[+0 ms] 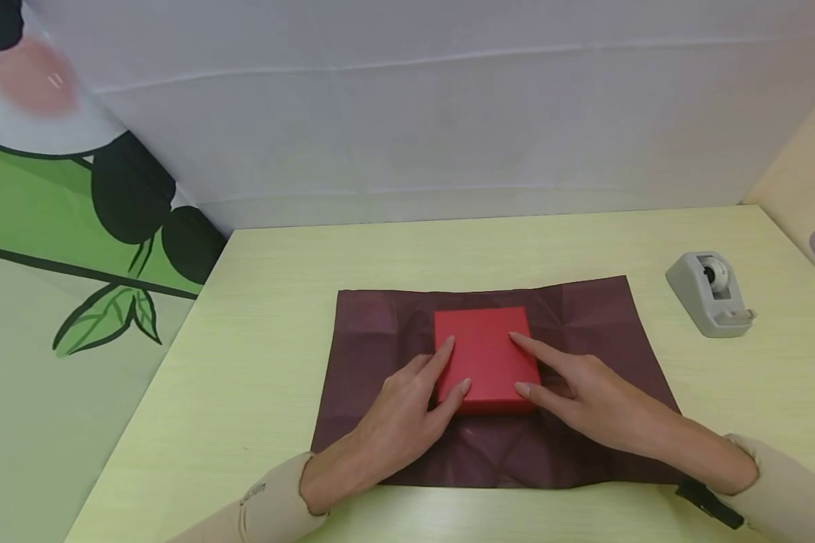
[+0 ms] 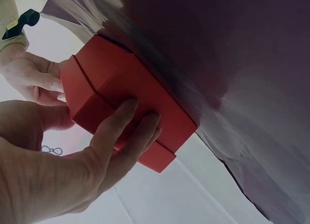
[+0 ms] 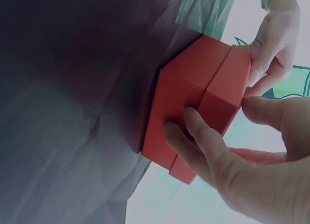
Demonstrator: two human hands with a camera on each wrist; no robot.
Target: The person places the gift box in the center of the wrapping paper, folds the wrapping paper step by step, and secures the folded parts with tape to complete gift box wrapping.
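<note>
1. Currently your left hand (image 1: 401,411) and right hand (image 1: 601,400) grip the box (image 1: 487,354) on the sheet (image 1: 370,332).
2. Your right wrist (image 1: 706,452) crosses the sheet's edge.
3. Right of it, a dispenser (image 1: 701,298) stands on the table (image 1: 244,339).

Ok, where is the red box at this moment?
In the head view, the red box rests on the dark purple sheet, slightly right of the picture's centre, between the left hand and the right hand, both touching it.

Wide passage lies over the tabletop (image 1: 204,362) left of the sheet (image 1: 370,354); a narrower gap parts sheet from dispenser (image 1: 702,294). The left hand (image 1: 404,415) and right hand (image 1: 598,400) block the box's (image 1: 485,347) sides; behind rises the wall (image 1: 414,128).
</note>
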